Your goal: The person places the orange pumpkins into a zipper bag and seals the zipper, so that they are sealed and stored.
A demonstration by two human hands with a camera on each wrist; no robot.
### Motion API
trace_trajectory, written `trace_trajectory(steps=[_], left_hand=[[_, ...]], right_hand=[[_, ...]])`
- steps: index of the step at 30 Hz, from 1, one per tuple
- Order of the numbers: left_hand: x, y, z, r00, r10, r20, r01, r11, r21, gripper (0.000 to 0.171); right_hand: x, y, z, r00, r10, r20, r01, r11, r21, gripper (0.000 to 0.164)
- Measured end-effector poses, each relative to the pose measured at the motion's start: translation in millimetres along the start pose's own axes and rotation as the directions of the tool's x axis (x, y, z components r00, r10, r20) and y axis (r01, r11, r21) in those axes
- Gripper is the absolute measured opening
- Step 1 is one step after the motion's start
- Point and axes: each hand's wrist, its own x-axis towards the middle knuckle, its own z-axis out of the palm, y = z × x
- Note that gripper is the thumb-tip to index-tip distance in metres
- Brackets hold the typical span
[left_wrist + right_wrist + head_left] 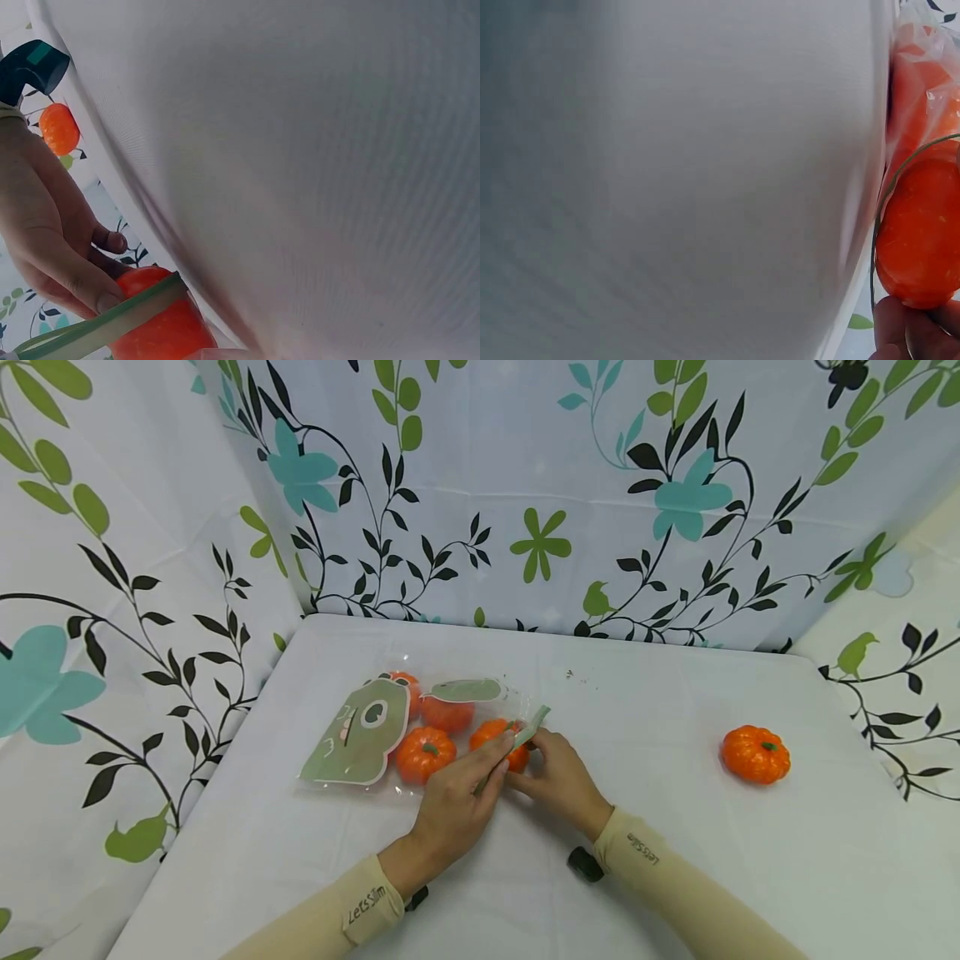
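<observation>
A clear plastic bag with a green cartoon face (356,735) lies on the table, several small orange toy pumpkins (424,755) inside. My left hand (459,802) pinches the green-edged mouth of the bag (112,322), fingers over the strip. On the other side, my right hand (564,783) grips another orange pumpkin (921,232) by its near end. That pumpkin sits within the bag's opening, whose thin rim curves around it in the right wrist view. Part of it is hidden behind the left hand in the head view.
One more orange pumpkin (755,754) rests apart on the right side of the white-covered table (660,868). Leaf-and-flower patterned curtains (465,493) hang behind the table and at both sides. A black wrist device (585,865) shows beneath the right wrist.
</observation>
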Motion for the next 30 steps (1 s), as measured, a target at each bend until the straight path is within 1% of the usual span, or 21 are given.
trace_trajectory(steps=[3, 6, 10, 14, 17, 20, 23, 26, 28, 30], left_hand=[[-0.6, 0.5, -0.2, 1.0, -0.005, -0.002, 0.005, 1.0, -0.005, 0.045], [-1.4, 0.8, -0.3, 1.0, -0.006, 0.004, 0.006, 1.0, -0.005, 0.045], [-1.6, -0.3, 0.8, 1.0, 0.018, -0.002, -0.018, 1.0, -0.002, 0.045], [-1.8, -1.3, 1.8, 0.999, 0.032, -0.004, -0.032, 0.999, -0.007, 0.04], [-2.3, -1.3, 2.1, 0.999, 0.036, 0.002, -0.035, 0.999, -0.015, 0.035], [-2.5, -0.8, 2.1, 0.999, 0.038, 0.005, -0.038, 0.999, -0.012, 0.035], [-3.0, -0.6, 2.2, 0.999, 0.031, 0.01, -0.031, 0.999, -0.01, 0.036], [-3.4, -0.4, 1.9, 1.0, 0.017, 0.018, -0.017, 1.0, -0.012, 0.036], [-3.5, -0.7, 1.4, 1.0, 0.01, 0.023, -0.009, 1.0, -0.017, 0.035], [-3.1, -1.3, 0.8, 1.0, 0.014, 0.022, -0.014, 1.0, -0.018, 0.035]], right_hand=[[4, -2, 1, 1.0, -0.031, -0.003, 0.031, 0.999, -0.016, 0.06], [9, -6, 0, 1.0, -0.027, -0.003, 0.027, 1.0, -0.013, 0.062], [17, -9, 1, 1.0, 0.029, -0.01, -0.029, 0.999, -0.034, 0.064], [26, -11, 5, 0.998, 0.06, -0.012, -0.061, 0.996, -0.067, 0.066], [32, -11, 9, 0.997, 0.064, -0.029, -0.065, 0.997, -0.035, 0.066], [36, -11, 12, 0.995, 0.073, -0.061, -0.07, 0.996, 0.054, 0.069], [38, -11, 15, 0.993, 0.075, -0.094, -0.063, 0.99, 0.123, 0.077], [39, -11, 16, 0.993, 0.042, -0.114, -0.027, 0.991, 0.129, 0.082], [40, -10, 17, 0.993, 0.013, -0.115, 0.0, 0.993, 0.116, 0.079], [41, -8, 16, 0.995, -0.006, -0.095, 0.018, 0.992, 0.121, 0.074]])
